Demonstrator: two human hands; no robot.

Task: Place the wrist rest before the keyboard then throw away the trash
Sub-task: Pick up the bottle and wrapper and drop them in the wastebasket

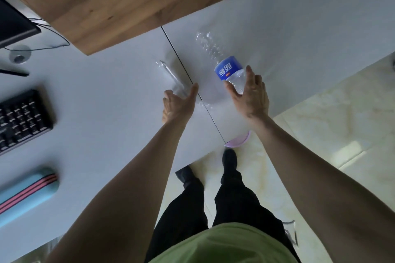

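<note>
A light blue wrist rest [27, 194] with pink stripes lies on the white desk [106, 96], on the near side of the black keyboard [21, 117] at the left. A clear plastic bottle [226, 66] with a blue label lies on the desk right of centre. My right hand [249, 94] is wrapped around its near end, thumb on one side and fingers on the other. A clear plastic wrapper [171, 77] lies left of the bottle. My left hand [178, 104] reaches its near end, thumb and fingers apart around it.
A pink bin [239, 140] peeks out under the desk's near edge, by my feet. A wooden panel [119, 0] covers the back of the desk. A monitor [12, 25] and its cables stand at the far left. Pale tiled floor [320, 124] lies to the right.
</note>
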